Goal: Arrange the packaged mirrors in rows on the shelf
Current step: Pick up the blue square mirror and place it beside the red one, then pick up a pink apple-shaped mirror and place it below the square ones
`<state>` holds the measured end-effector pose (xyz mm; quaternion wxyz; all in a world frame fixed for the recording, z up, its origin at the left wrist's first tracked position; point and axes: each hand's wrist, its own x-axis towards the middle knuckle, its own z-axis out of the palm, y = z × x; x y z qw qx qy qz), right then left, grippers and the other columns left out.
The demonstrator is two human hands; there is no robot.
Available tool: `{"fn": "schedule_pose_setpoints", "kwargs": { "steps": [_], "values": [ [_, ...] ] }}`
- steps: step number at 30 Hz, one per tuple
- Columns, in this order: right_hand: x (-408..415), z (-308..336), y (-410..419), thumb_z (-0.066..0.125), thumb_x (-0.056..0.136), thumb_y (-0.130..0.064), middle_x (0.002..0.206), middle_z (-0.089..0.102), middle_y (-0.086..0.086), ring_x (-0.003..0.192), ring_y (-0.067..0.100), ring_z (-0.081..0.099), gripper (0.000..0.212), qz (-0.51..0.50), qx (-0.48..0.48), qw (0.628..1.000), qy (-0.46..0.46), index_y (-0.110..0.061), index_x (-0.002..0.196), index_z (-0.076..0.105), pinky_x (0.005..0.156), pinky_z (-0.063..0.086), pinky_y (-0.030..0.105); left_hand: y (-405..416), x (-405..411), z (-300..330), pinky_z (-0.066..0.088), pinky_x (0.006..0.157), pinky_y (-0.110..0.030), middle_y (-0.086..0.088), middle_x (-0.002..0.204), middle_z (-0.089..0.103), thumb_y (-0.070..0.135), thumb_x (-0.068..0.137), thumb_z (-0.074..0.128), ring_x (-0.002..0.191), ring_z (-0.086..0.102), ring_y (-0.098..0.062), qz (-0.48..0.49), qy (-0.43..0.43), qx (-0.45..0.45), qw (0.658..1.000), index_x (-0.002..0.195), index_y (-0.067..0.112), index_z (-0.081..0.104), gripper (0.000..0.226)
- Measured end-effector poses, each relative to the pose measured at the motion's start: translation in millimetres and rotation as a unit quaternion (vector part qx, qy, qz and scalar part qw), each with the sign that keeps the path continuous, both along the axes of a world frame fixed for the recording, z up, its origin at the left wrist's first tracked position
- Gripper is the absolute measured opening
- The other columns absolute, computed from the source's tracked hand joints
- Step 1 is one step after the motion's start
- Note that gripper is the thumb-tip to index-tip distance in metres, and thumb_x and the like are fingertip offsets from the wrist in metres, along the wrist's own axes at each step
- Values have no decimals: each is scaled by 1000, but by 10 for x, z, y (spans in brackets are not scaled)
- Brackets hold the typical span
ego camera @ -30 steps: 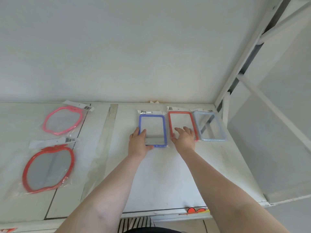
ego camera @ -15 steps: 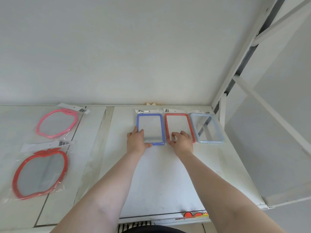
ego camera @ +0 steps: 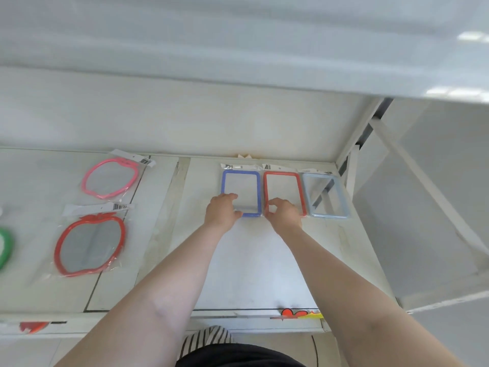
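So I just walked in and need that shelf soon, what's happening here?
A person is lining up packaged mirrors on the white shelf. The left hand grips the blue-framed mirror at its near left corner, and the right hand grips the red-framed mirror beside it. A grey-framed mirror completes that back row. A pink and a red apple-shaped mirror lie further left.

1. Bright, even, diffuse light – the white shelf and wall look washed out, with only faint shadows beneath the forearms.
2. Glare patches sit top right.
3. Overall soft, slightly smeared focus.
4. Wide-angle bending – straight edges bow near the borders.
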<state>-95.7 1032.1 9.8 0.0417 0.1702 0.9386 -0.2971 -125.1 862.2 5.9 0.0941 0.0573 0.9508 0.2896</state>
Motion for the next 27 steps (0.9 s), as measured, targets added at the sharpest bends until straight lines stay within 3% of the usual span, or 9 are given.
{"fn": "schedule_pose_setpoints", "kwargs": {
  "steps": [8, 13, 24, 27],
  "values": [
    [517, 53, -466, 59, 90, -26, 123, 62, -3, 113, 17, 59, 36, 110, -4, 992, -57, -25, 125, 59, 92, 50, 31, -376, 712, 167, 46, 98, -31, -1, 127, 62, 12, 87, 57, 119, 56, -20, 27, -8, -22, 999, 128, 19, 57, 42],
    [836, 19, -860, 57, 89, -23, 123, 61, -3, 115, 18, 57, 36, 170, 9, 984, -61, -25, 126, 58, 86, 48, 30, -835, 1155, 121, 48, 93, -31, -1, 123, 64, 8, 86, 54, 114, 59, -21, 75, -19, -40, 996, 125, 19, 59, 41],
    [1302, 88, -1804, 60, 88, -25, 121, 63, -2, 99, 19, 60, 34, 194, -18, 980, -50, -25, 121, 61, 85, 49, 30, -1789, 1759, 141, 48, 91, -30, 1, 117, 68, 8, 84, 53, 108, 61, -21, 128, -12, -26, 991, 122, 21, 61, 41],
    [1500, 107, -2177, 60, 87, -26, 119, 64, -3, 108, 17, 60, 33, 191, -15, 981, -44, -26, 119, 62, 87, 46, 28, -2150, 1974, 139, 49, 92, -31, 2, 118, 67, 9, 86, 53, 111, 59, -21, 130, -6, -19, 991, 124, 21, 59, 40]
  ]
}}
